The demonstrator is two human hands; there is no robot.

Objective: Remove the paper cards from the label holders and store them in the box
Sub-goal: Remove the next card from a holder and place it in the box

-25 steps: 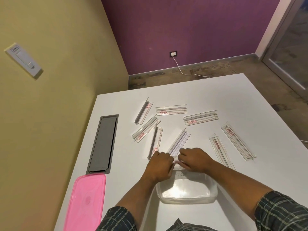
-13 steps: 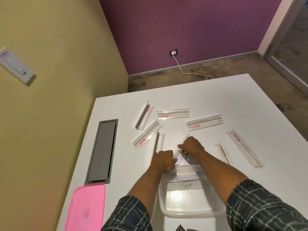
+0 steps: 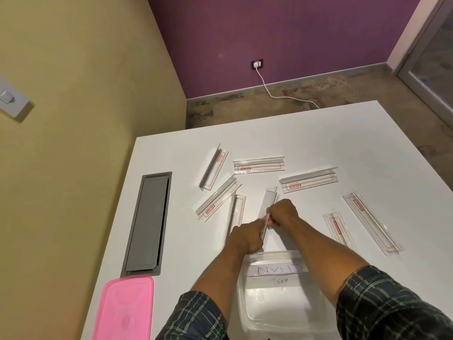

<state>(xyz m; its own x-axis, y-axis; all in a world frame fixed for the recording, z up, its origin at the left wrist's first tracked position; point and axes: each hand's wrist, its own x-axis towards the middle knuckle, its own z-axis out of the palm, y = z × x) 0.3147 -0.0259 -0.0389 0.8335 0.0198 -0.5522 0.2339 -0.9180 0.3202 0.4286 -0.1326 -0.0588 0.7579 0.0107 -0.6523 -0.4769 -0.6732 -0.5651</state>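
Both hands meet on one clear plastic label holder (image 3: pixel 270 201) lifted just beyond the box. My left hand (image 3: pixel 246 238) grips its near end; my right hand (image 3: pixel 283 213) pinches it at the middle. A clear plastic box (image 3: pixel 318 305) stands near me between my forearms, with two handwritten paper cards (image 3: pixel 277 269) lying inside. Several other clear label holders with red print lie scattered on the white table (image 3: pixel 318 133), such as one at the far left (image 3: pixel 213 166) and a long one on the right (image 3: pixel 370 222).
A pink box lid (image 3: pixel 125 307) lies at the near left table edge. A grey cable hatch (image 3: pixel 148 223) is set into the table's left side. A yellow wall borders the left; a white cable (image 3: pixel 277 94) runs across the floor beyond.
Both hands moved up from the box rim onto a label holder and raised it. The two cards in the box have come into view.
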